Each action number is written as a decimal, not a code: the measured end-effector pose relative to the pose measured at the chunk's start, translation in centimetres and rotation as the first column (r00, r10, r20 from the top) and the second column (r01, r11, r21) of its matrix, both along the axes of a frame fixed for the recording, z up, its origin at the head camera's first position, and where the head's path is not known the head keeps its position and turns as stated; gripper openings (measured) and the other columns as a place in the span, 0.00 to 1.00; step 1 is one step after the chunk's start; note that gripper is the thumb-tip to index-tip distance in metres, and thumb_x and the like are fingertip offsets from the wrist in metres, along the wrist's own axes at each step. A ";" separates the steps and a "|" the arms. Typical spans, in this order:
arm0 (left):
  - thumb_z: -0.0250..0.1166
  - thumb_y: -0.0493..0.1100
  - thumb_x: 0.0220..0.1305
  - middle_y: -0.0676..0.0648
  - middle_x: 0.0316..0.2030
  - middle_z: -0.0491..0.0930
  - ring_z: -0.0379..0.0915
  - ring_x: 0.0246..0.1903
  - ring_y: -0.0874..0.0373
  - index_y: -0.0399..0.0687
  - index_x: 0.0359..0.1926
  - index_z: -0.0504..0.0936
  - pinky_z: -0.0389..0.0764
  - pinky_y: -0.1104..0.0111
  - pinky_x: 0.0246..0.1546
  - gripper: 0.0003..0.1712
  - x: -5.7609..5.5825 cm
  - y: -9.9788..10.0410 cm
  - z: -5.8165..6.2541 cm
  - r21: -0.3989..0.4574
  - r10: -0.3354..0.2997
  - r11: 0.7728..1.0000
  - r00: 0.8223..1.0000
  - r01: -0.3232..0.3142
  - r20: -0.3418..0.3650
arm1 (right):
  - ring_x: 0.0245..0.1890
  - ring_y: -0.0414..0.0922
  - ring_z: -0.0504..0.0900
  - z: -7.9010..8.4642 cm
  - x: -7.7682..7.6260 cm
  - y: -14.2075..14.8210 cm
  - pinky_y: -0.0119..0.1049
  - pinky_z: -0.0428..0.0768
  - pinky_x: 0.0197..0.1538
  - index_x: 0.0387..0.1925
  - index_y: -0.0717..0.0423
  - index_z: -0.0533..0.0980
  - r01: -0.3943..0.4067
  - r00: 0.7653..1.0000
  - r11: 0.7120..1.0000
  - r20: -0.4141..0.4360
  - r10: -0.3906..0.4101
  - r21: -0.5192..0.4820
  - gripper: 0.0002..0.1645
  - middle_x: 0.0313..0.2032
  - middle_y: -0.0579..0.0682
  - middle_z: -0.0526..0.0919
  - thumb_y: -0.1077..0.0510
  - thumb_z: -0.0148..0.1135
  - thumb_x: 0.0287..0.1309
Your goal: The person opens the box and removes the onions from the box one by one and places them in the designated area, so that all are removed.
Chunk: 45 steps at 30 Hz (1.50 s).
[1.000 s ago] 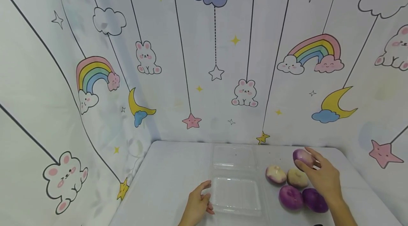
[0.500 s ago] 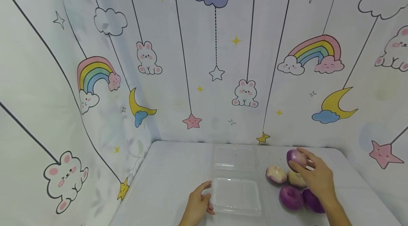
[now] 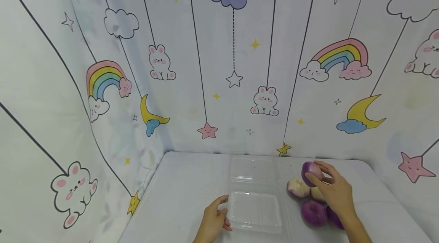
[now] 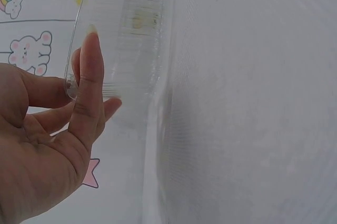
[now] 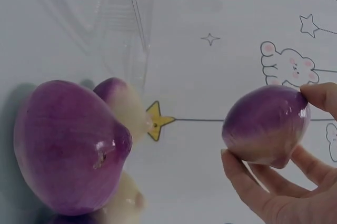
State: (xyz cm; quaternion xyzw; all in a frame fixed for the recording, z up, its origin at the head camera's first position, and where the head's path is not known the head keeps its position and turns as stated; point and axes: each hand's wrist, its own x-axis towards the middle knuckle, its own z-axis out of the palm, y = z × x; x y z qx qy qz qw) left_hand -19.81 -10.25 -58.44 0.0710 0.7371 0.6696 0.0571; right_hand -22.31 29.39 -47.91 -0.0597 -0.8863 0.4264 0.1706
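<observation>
My right hand [image 3: 337, 193] holds a purple onion [image 3: 310, 173] above the table, thumb on one side and fingers on the other. In the right wrist view, that onion [image 5: 267, 125] is purple shading to beige, with a pointed end. Below it lie two pale onions, one of them [image 3: 297, 187] tinged purple, and two deep purple ones, including the nearer onion [image 3: 313, 213]. My left hand [image 3: 213, 218] is at the left edge of a clear plastic container [image 3: 254, 209], its fingers loosely bent. In the left wrist view, an index fingertip touches the container's rim [image 4: 73, 40].
Beyond the container's near half lies another shallow clear section [image 3: 252, 170], apparently its lid. Both rest on a white-covered table [image 3: 185, 182]. A cloth wall [image 3: 233, 113] printed with rabbits, stars and rainbows closes off the back and sides.
My right hand has moved left with the onion, passing over the back of the onion group. My left hand stays beside the container.
</observation>
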 end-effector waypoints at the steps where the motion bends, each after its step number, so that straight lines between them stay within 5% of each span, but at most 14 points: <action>1: 0.57 0.29 0.75 0.35 0.56 0.77 0.82 0.22 0.51 0.33 0.72 0.69 0.90 0.63 0.22 0.27 0.0 0.0 0.0 -0.001 0.000 1.000 1.000 0.000 0.001 | 0.40 0.19 0.78 0.0 0.0 -0.1 0.23 0.77 0.40 0.70 0.37 0.75 -0.005 1.000 1.000 -0.003 0.005 -0.004 0.37 0.65 0.58 0.80 0.34 0.72 0.62; 10: 0.57 0.29 0.75 0.37 0.44 0.79 0.82 0.20 0.50 0.33 0.71 0.70 0.89 0.63 0.21 0.26 0.0 0.1 0.1 -0.010 0.011 1.000 1.000 -0.011 -0.002 | 0.43 0.22 0.78 -0.2 -0.5 -0.6 0.42 0.78 0.50 0.71 0.39 0.72 -0.030 0.999 0.999 0.036 0.031 -0.032 0.40 0.66 0.58 0.79 0.32 0.70 0.62; 14: 0.57 0.29 0.75 0.37 0.40 0.80 0.82 0.19 0.49 0.33 0.71 0.70 0.90 0.62 0.21 0.26 0.0 0.1 0.1 -0.013 0.011 1.000 1.000 -0.011 0.001 | 0.52 0.45 0.86 -0.1 -0.6 -0.9 0.54 0.81 0.55 0.74 0.39 0.69 -0.063 0.998 0.997 0.030 0.064 -0.049 0.42 0.66 0.61 0.78 0.33 0.69 0.64; 17: 0.57 0.29 0.75 0.39 0.38 0.80 0.82 0.19 0.48 0.33 0.71 0.70 0.89 0.62 0.21 0.26 -0.1 0.1 0.1 -0.019 0.013 1.000 1.000 -0.013 -0.005 | 0.59 0.62 0.83 0.0 -0.7 -1.3 0.61 0.80 0.58 0.76 0.37 0.68 -0.099 0.995 0.993 0.026 0.100 -0.062 0.42 0.67 0.63 0.76 0.34 0.68 0.66; 25: 0.57 0.29 0.75 0.40 0.33 0.81 0.82 0.19 0.49 0.34 0.71 0.70 0.89 0.60 0.20 0.26 -0.1 0.0 0.0 -0.035 0.023 0.999 1.000 -0.023 0.007 | 0.56 0.58 0.85 0.3 -1.2 -2.1 0.34 0.84 0.43 0.73 0.39 0.71 -0.160 0.986 0.986 0.029 0.162 -0.047 0.38 0.65 0.60 0.77 0.34 0.67 0.66; 34: 0.57 0.29 0.75 0.40 0.24 0.80 0.81 0.17 0.54 0.35 0.70 0.71 0.90 0.60 0.21 0.25 -0.1 -0.1 0.2 -0.050 0.016 0.999 1.000 -0.015 0.018 | 0.57 0.57 0.85 1.3 -2.2 -3.0 0.30 0.83 0.50 0.70 0.44 0.70 -0.263 0.965 0.964 0.004 0.263 -0.047 0.38 0.67 0.60 0.77 0.37 0.70 0.65; 45: 0.56 0.28 0.75 0.39 0.38 0.80 0.80 0.19 0.54 0.34 0.70 0.71 0.89 0.63 0.21 0.24 -0.2 0.0 -0.2 -0.052 0.010 0.999 1.000 -0.010 0.014 | 0.56 0.52 0.84 1.9 -3.4 -4.4 0.37 0.85 0.51 0.69 0.40 0.72 -0.372 0.924 0.924 0.061 0.377 -0.085 0.38 0.66 0.54 0.78 0.37 0.73 0.62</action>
